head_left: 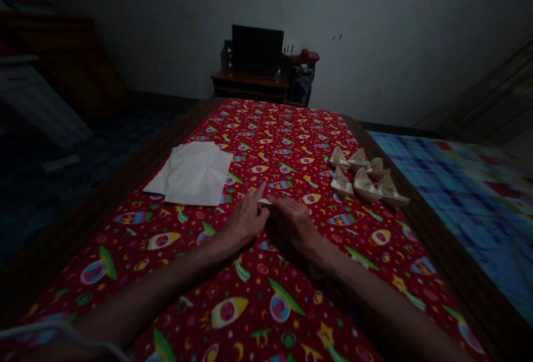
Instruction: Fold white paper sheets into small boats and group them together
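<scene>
Between my two hands is a small folded piece of paper (264,202), mostly covered by fingers. My left hand (246,215) grips its left side, thumb below and index finger stretched out past it. From the right, my right hand (295,223) closes on the same paper with its fingers curled. To the left lies a loose stack of white paper sheets (197,176) with crease lines on the top one. At the right, several folded paper boats (366,184) stand in two rows.
A red cloth printed with rockets (266,140) covers the long table with dark wooden edges (360,134). Beyond its far end stand a black monitor (257,48) and a desk (250,81). A white cable (62,328) crosses the lower left corner. A blue checked mat (449,184) lies at right.
</scene>
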`<state>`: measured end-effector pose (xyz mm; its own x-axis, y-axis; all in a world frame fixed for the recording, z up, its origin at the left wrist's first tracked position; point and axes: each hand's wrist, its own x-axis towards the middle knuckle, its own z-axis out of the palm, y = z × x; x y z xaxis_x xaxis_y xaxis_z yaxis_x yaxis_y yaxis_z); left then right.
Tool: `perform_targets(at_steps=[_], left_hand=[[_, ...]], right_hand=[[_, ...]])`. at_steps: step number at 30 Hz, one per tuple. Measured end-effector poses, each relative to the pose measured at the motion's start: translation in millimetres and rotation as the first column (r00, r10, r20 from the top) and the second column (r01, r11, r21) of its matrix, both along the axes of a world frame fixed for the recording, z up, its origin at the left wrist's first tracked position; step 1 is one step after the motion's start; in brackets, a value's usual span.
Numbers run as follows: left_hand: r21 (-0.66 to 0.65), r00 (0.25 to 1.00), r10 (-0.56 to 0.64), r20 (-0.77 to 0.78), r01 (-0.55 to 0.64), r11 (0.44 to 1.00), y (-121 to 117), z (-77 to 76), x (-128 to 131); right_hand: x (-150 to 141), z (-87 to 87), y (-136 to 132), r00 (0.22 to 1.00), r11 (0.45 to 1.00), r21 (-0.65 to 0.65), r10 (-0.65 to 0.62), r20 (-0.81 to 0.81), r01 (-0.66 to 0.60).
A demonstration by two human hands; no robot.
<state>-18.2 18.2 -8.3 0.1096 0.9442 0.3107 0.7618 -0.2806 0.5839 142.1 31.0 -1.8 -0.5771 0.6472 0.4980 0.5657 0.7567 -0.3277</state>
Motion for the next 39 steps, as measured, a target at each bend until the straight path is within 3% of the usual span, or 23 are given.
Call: perform_targets(at_steps=[3,6,9,12,17,20,27,39], left_hand=[[0.078,0.997,-0.081,-0.010,0.081,0.994,2.2,-8.6,-2.6],[0.129,0.985,-0.167,-0.042,0.171,0.977,0.9,-9.0,-9.6],[0.158,0.979,-0.199,-0.036,0.202,0.967,-2.9,-2.7,-12.9],[0.167,0.978,-0.205,-0.034,0.207,0.964,-7.6,3.6,-12.1],[0.167,0.955,-0.279,-0.101,0.293,0.942,-13.1,6.8,-10.0],[0.189,0.940,-0.286,-0.184,0.320,0.928,-16.7,6.1,-10.8],[0.162,0.821,-0.315,-0.476,0.434,0.886,-32.5,6.4,-18.1],[0.032,0.797,-0.294,-0.527,0.364,0.931,-54.3,8.4,-17.3]], right_hand=[[3.4,4.0,-2.1,0.989,0.988,-0.151,-0.054,-0.139,0.033],[7.3,8.5,-3.6,0.984,0.958,-0.252,-0.160,-0.084,0.134],[11.3,9.7,-4.4,0.972,0.942,-0.239,-0.231,0.044,0.235],[14.6,8.7,-4.9,0.962,0.953,-0.161,-0.237,0.138,0.258],[17.2,4.7,-3.7,0.945,0.983,0.075,-0.184,0.272,0.170],[18.3,4.5,-2.8,0.939,0.990,0.132,-0.089,0.332,0.047],[24.1,16.0,-7.6,0.866,0.984,0.124,0.053,0.498,-0.131],[35.7,3.6,-4.8,0.894,0.992,0.051,0.080,0.440,-0.113]])
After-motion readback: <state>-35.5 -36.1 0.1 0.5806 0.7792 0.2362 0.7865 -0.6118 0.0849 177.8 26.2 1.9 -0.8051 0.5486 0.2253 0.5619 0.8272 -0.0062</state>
